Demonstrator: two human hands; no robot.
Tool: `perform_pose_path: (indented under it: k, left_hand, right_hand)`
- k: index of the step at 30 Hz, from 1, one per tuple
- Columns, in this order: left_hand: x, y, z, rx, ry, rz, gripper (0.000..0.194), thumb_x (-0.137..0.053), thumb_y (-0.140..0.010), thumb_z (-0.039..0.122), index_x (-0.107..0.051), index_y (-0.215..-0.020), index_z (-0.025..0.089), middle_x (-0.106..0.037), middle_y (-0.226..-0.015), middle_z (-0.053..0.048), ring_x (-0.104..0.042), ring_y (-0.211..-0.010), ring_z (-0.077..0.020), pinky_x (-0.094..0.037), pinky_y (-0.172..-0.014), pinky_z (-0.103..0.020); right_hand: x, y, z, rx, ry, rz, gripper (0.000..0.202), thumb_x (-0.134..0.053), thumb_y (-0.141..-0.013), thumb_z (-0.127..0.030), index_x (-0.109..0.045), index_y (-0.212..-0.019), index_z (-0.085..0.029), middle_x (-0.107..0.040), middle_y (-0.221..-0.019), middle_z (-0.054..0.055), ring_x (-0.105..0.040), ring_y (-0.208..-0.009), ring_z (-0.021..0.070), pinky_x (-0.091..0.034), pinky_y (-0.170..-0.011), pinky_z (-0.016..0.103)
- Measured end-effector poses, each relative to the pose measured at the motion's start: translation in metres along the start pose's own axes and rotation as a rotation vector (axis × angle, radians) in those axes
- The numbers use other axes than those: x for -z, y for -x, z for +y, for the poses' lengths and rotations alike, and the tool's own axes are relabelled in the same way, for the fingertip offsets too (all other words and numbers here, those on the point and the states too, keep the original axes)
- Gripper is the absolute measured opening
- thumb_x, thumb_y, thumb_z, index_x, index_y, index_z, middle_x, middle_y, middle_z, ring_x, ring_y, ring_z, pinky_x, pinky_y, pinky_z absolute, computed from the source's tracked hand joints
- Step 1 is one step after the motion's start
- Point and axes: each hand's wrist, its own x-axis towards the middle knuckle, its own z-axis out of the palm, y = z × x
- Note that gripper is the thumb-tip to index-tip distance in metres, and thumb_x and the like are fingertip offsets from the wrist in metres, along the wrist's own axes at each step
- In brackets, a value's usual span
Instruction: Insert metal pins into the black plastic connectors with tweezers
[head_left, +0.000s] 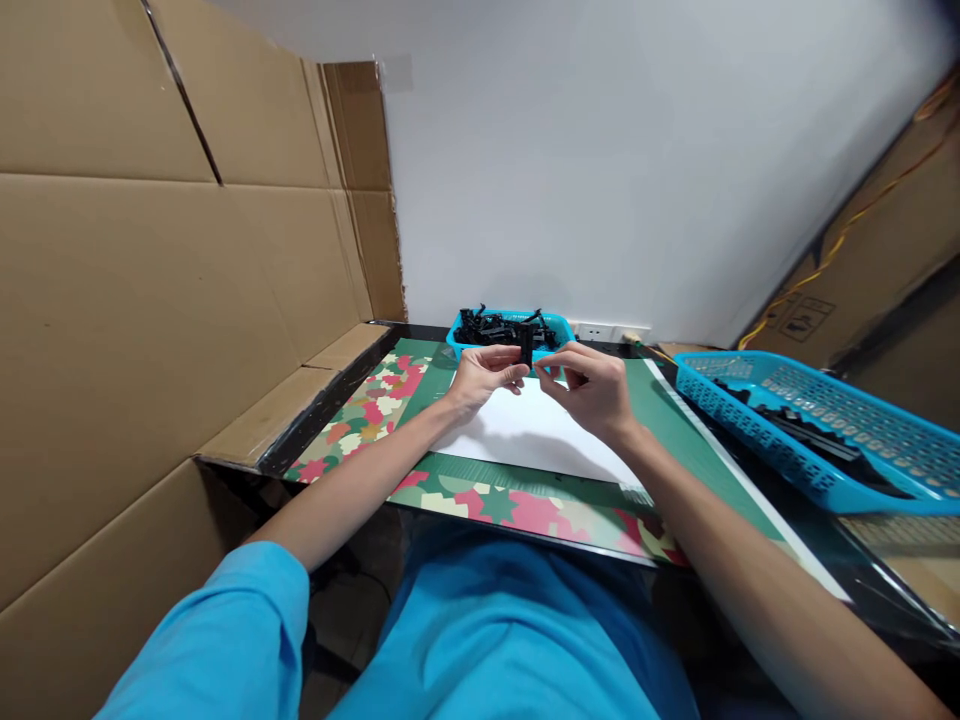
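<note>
Between my two hands, a small black plastic part (526,343) is held upright above a white sheet (544,430). My left hand (484,378) grips its left side between thumb and fingers. My right hand (592,388) is closed in a pinch at the part's lower right edge; whether a smaller piece sits between those fingertips is too small to see. Just behind the hands stands a blue basket (454,345) filled with black plastic parts (487,326), partly hidden by my fingers and the held part.
A green mat (675,425) with a colourful patterned border covers much of the black table. On the right rests a larger blue basket (750,365) holding long black parts (817,440). Cardboard (172,280) walls the left side. A power strip (600,331) lies by the wall.
</note>
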Motion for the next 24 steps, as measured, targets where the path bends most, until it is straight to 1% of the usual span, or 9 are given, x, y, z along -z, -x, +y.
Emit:
perform_pose_path:
  k: [5,10,16,20,24]
  left_hand:
    - [-0.0001,0.0002,0.0001,0.019,-0.014,-0.012,0.062,-0.103,-0.061,0.051,-0.081,-0.102,0.011,-0.075,-0.072,-0.004,-0.063,-0.054,-0.0125,-0.053,-0.049,-0.029]
    - [0.0010,0.0011,-0.0004,0.030,-0.006,-0.054,0.060,-0.101,-0.065,0.051,-0.082,-0.106,0.011,-0.071,-0.066,-0.002,-0.059,-0.049,-0.0107,-0.049,-0.045,-0.027]
    - [0.0027,0.0011,-0.0038,0.038,0.007,-0.059,0.063,-0.102,-0.064,0.051,-0.081,-0.108,0.012,-0.073,-0.068,-0.002,-0.058,-0.050,-0.0106,-0.046,-0.044,-0.026]
    - [0.0022,0.0008,-0.0026,0.051,0.040,-0.084,0.060,-0.102,-0.065,0.049,-0.080,-0.108,0.012,-0.073,-0.068,-0.002,-0.059,-0.050,-0.0105,-0.045,-0.043,-0.025]
    - [-0.0021,0.0032,0.0014,0.102,0.061,-0.082,0.064,-0.103,-0.063,0.052,-0.079,-0.106,0.011,-0.071,-0.069,-0.001,-0.058,-0.050,-0.0090,-0.042,-0.044,-0.023]
  right_hand:
    - [0.0001,-0.0015,-0.0024,-0.014,-0.020,-0.014,0.014,-0.070,-0.095,-0.029,-0.080,-0.086,-0.023,-0.067,-0.075,0.002,-0.040,-0.053,0.0119,-0.038,-0.055,0.031]
    - [-0.0010,-0.0023,0.0030,-0.050,-0.074,-0.056,0.015,-0.071,-0.095,-0.032,-0.081,-0.088,-0.023,-0.063,-0.073,0.002,-0.042,-0.056,0.0126,-0.037,-0.054,0.031]
    - [-0.0009,-0.0032,0.0030,-0.115,-0.193,-0.076,0.012,-0.075,-0.093,-0.031,-0.081,-0.089,-0.022,-0.062,-0.075,0.001,-0.036,-0.055,0.0107,-0.032,-0.052,0.030]
    - [0.0008,-0.0050,-0.0020,-0.174,-0.259,-0.093,0.017,-0.077,-0.093,-0.035,-0.080,-0.087,-0.020,-0.064,-0.076,0.002,-0.033,-0.055,0.0094,-0.028,-0.049,0.030]
    - [0.0013,-0.0051,-0.0040,-0.202,-0.286,-0.088,0.019,-0.077,-0.092,-0.034,-0.079,-0.084,-0.017,-0.066,-0.075,0.002,-0.031,-0.053,0.0080,-0.026,-0.048,0.030]
